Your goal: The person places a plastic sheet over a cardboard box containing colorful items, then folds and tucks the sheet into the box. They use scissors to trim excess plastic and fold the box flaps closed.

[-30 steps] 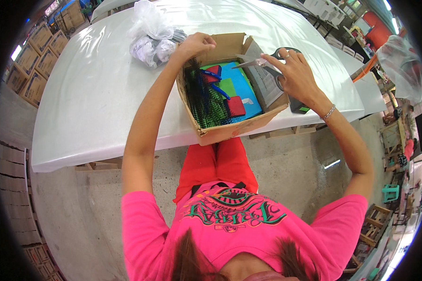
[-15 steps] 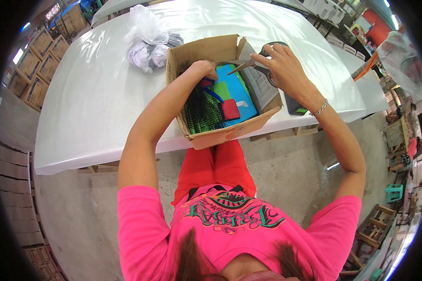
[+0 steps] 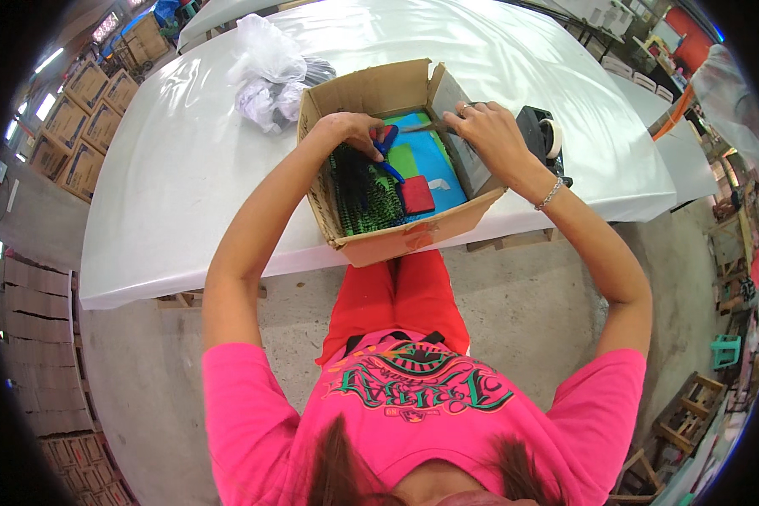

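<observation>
An open cardboard box [image 3: 426,239] stands at the near edge of the table. My left hand [image 3: 352,131] reaches over its left wall, fingers closed on a blue-and-red-handled tool [image 3: 386,145] whose exact kind I cannot make out. My right hand [image 3: 491,135], over the box's right side, grips metal scissors [image 3: 420,127]; their blades point left toward my left hand. Inside lie green-and-black mesh-like material [image 3: 369,209], a bright blue flat piece [image 3: 437,173], a green piece [image 3: 402,158] and a red block [image 3: 417,196].
A white-covered table [image 3: 177,194] bears the box. Behind the box, to the left, sits a bundle of clear plastic bags [image 3: 270,80]. A black tape dispenser [image 3: 535,133] with a pale roll stands right of the box. Stacked cartons [image 3: 84,126] are at the far left.
My right hand has lowered and moved slightly left with the scissors, uncovering the tape dispenser. My left hand has shifted a little, and more of the blue-and-red handle shows.
</observation>
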Available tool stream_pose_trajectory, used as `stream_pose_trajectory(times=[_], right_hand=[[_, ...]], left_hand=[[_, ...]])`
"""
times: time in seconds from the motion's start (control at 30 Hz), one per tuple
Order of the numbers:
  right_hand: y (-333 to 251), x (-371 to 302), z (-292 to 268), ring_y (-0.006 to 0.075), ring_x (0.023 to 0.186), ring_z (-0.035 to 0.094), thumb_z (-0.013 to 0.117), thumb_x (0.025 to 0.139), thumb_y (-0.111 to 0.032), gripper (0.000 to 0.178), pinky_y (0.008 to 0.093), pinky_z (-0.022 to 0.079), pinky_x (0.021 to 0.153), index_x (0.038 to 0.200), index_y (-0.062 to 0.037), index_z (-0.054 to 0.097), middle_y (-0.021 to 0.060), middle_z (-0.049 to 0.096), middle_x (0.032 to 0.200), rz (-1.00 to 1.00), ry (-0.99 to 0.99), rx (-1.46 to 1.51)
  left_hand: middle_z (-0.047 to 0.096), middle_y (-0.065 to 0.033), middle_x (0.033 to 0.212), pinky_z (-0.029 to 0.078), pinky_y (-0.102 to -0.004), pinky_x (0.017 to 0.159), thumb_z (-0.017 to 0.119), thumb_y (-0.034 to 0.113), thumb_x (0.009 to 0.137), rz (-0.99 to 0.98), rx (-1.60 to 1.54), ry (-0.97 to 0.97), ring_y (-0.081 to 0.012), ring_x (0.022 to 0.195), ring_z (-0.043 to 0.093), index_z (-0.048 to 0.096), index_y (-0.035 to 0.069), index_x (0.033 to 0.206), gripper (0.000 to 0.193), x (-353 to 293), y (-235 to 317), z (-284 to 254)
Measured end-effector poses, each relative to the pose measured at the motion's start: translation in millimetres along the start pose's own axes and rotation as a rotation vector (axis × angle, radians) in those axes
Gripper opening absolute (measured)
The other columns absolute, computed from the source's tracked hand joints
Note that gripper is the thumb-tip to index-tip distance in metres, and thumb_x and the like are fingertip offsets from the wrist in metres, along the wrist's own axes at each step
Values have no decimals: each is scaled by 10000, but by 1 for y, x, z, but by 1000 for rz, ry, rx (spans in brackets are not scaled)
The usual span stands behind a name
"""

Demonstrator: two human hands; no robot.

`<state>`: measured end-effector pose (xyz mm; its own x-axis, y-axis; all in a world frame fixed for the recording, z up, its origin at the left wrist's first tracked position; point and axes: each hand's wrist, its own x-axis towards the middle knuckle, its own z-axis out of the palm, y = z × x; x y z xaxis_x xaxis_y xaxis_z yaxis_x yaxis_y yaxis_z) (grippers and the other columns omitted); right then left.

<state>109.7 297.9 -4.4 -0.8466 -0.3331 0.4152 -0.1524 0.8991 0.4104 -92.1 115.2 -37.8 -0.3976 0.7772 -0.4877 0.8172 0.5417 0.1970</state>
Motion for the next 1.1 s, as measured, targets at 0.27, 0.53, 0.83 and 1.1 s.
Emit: stream_pose_trajectory(times=[0.27,0.53,0.83,1.1], right_hand=[[-5,4,13,272,933,589,612,746,-12,450,366,455,809,1181,-92,528,118,577,1004,218,142,88],[7,22,5,247,930,576,645,874,-276,548,364,469,803,1306,-27,419,151,541,1013,568,159,997],[-13,21,2,155,798,583,682,827,-471,710,283,500,734,1244,20,383,102,523,983,696,-140,1908],[-31,19,12,115,662,576,671,822,-514,569,257,492,618,1088,-32,525,23,526,826,650,-148,1633]], left_hand=[[547,-125,1074,433,-421,873,671,308,823,149,112,393,-321,1060,543,546,97,1071,349,-40,-11,-8],[587,-106,892,463,-374,772,632,187,850,232,-40,698,-267,861,582,596,58,1009,208,-76,-15,-17],[584,-73,927,472,-340,786,675,145,824,252,-338,725,-200,861,571,669,79,1051,236,-91,-13,2],[557,-97,1030,465,-366,845,677,112,788,193,-56,1127,-267,988,562,648,99,1063,277,-86,-50,5]])
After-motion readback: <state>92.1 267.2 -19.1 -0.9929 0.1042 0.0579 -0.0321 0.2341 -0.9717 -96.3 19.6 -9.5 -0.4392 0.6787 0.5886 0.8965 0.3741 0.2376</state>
